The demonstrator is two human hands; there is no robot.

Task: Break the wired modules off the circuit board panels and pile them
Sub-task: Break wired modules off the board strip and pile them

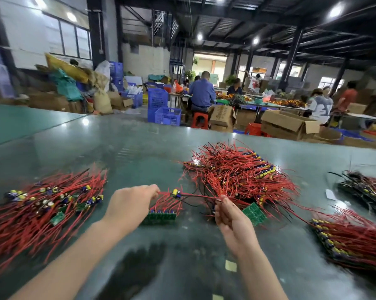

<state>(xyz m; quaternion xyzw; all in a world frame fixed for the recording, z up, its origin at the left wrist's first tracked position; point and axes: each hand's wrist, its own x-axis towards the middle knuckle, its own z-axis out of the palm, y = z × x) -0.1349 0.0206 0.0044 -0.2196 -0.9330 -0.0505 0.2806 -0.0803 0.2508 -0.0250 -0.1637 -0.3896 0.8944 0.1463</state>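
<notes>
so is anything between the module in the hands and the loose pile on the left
Nothing visible. The module hangs between the left hand and right hand; only bare table separates it from the left pile.

Honestly can't read a single thing from where I'm standing. The cardboard box (221, 114) by the red stool has dark print down its side, but it's way too blurry to make out. The green board (254, 213) on the counter (139, 152) shows pale markings, not legible either. Same with the white shirt (320, 107) on the right, some dark lettering, just smudges.
</notes>
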